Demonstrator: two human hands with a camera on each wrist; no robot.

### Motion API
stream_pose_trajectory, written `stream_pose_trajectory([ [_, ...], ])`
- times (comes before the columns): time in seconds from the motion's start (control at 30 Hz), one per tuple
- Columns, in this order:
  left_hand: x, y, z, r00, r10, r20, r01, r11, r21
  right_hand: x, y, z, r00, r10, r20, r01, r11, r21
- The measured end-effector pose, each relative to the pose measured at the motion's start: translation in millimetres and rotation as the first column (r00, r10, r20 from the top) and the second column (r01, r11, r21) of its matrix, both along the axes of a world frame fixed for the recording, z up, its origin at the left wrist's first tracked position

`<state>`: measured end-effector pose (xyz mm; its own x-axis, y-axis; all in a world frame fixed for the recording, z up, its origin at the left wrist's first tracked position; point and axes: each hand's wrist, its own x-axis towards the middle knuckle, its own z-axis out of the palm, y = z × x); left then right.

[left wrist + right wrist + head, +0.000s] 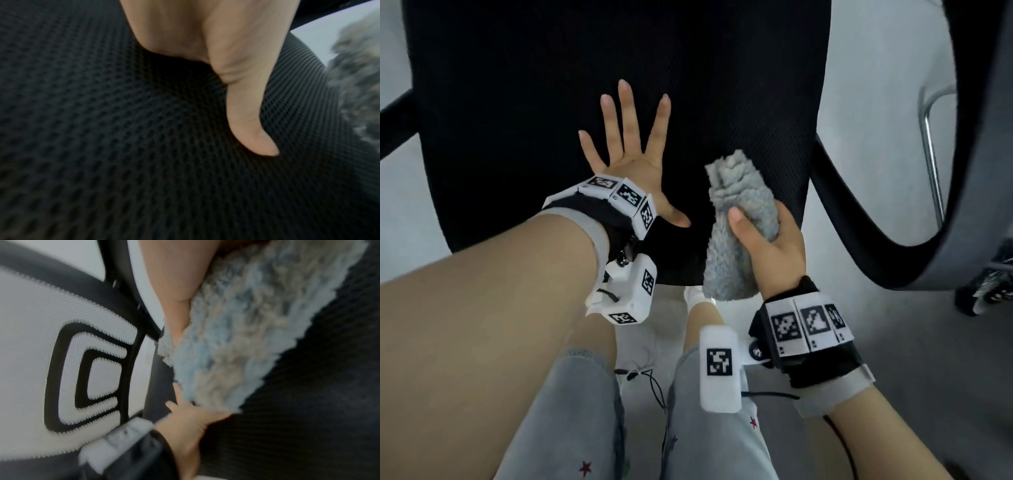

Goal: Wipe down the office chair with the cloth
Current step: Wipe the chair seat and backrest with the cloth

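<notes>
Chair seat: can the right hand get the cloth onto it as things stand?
Probably yes. The right hand grips the cloth right over the black mesh seat, and the left hand lies flat beside it, not in its way.

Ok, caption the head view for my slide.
Left hand flat on the black mesh seat, right hand gripping a fluffy grey cloth.

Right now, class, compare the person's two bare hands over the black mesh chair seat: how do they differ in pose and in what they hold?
The left hand lies flat with fingers spread and straight; the right hand is curled. The left hand holds nothing and presses on the black mesh chair seat; the right hand grips the fluffy grey-blue cloth, thumb across it. Both wear wrist bands with black-and-white markers and are over the same seat.
</notes>
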<state>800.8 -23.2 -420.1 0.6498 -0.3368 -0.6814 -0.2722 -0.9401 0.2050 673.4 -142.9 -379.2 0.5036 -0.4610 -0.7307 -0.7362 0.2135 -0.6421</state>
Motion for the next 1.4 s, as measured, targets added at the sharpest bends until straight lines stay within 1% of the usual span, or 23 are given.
stream_pose_trajectory([
  [0.07, 4, 12, 9, 0.998, 0.027, -0.057, -0.030, 0.998, -0.052, 2, 6, 2, 0.976, -0.219, 0.003, 0.216, 0.964, 0.152],
  [0.17, 5, 21, 34, 0.980, 0.109, -0.169, -0.140, 0.973, -0.182, 3, 17, 6, 0.885, -0.457, -0.090, 0.445, 0.773, 0.453],
  [0.2, 5, 23, 41, 0.968, 0.129, -0.214, -0.179, 0.955, -0.236, 4, 20, 9, 0.862, -0.488, -0.137, 0.479, 0.697, 0.533],
  [0.3, -1, 26, 67, 0.906, 0.166, -0.389, -0.317, 0.875, -0.365, 3, 24, 23, 0.842, -0.490, -0.226, 0.495, 0.536, 0.683],
  [0.43, -12, 20, 88, 0.813, 0.181, -0.554, -0.413, 0.850, -0.327, 11, 34, 35, 0.835, -0.485, -0.258, 0.452, 0.339, 0.825],
  [0.47, -13, 20, 89, 0.796, 0.210, -0.568, -0.437, 0.848, -0.300, 14, 35, 38, 0.854, -0.448, -0.264, 0.433, 0.334, 0.837],
  [0.53, -15, 19, 89, 0.768, 0.259, -0.586, -0.475, 0.843, -0.251, 21, 37, 46, 0.923, -0.300, -0.239, 0.344, 0.372, 0.862],
  [0.6, -17, 20, 88, 0.759, 0.270, -0.593, -0.484, 0.842, -0.236, 24, 36, 51, 0.950, -0.187, -0.250, 0.303, 0.357, 0.884],
  [0.67, -18, 22, 88, 0.772, 0.276, -0.573, -0.487, 0.836, -0.252, 22, 37, 50, 0.926, -0.228, -0.302, 0.373, 0.408, 0.833],
  [0.7, -18, 24, 88, 0.786, 0.282, -0.550, -0.483, 0.835, -0.262, 19, 37, 48, 0.919, -0.262, -0.294, 0.381, 0.401, 0.833],
  [0.73, -18, 26, 88, 0.803, 0.287, -0.522, -0.473, 0.839, -0.267, 15, 37, 45, 0.915, -0.307, -0.263, 0.368, 0.361, 0.857],
  [0.8, -17, 28, 87, 0.838, 0.287, -0.464, -0.442, 0.856, -0.269, 11, 37, 45, 0.921, -0.354, -0.166, 0.281, 0.306, 0.910],
  [0.87, -18, 28, 86, 0.867, 0.262, -0.425, -0.401, 0.872, -0.280, 9, 38, 44, 0.932, -0.344, -0.114, 0.235, 0.333, 0.913],
  [0.93, -19, 25, 84, 0.889, 0.230, -0.397, -0.362, 0.883, -0.300, 8, 41, 44, 0.928, -0.363, -0.083, 0.265, 0.489, 0.831],
  [1.0, -19, 22, 80, 0.905, 0.220, -0.364, -0.342, 0.884, -0.318, 13, 41, 45, 0.895, -0.440, -0.067, 0.367, 0.643, 0.672],
  [1.1, -15, 19, 72, 0.907, 0.252, -0.337, -0.369, 0.860, -0.352, 24, 32, 51, 0.854, -0.518, 0.052, 0.443, 0.776, 0.450],
  [1.17, -11, 20, 66, 0.902, 0.300, -0.310, -0.404, 0.840, -0.362, 32, 26, 63, 0.865, -0.459, 0.204, 0.415, 0.881, 0.227],
  [1.23, -6, 26, 60, 0.906, 0.339, -0.254, -0.414, 0.838, -0.355, 36, 22, 72, 0.899, -0.267, 0.347, 0.296, 0.955, -0.032],
  [1.27, -3, 30, 58, 0.914, 0.342, -0.220, -0.401, 0.849, -0.344, 37, 20, 73, 0.920, -0.124, 0.373, 0.193, 0.969, -0.154],
  [1.3, 0, 34, 55, 0.924, 0.334, -0.189, -0.379, 0.866, -0.325, 38, 18, 67, 0.940, 0.059, 0.336, 0.041, 0.958, -0.283],
  [1.33, 2, 40, 53, 0.933, 0.319, -0.164, -0.355, 0.886, -0.299, 39, 16, 59, 0.939, 0.258, 0.228, -0.153, 0.905, -0.397],
  [1.37, 4, 44, 51, 0.942, 0.302, -0.148, -0.332, 0.904, -0.270, 40, 14, 50, 0.908, 0.412, 0.072, -0.344, 0.832, -0.435],
  [1.4, 4, 49, 49, 0.949, 0.284, -0.138, -0.310, 0.920, -0.238, 39, 14, 42, 0.856, 0.510, -0.085, -0.497, 0.764, -0.411],
])
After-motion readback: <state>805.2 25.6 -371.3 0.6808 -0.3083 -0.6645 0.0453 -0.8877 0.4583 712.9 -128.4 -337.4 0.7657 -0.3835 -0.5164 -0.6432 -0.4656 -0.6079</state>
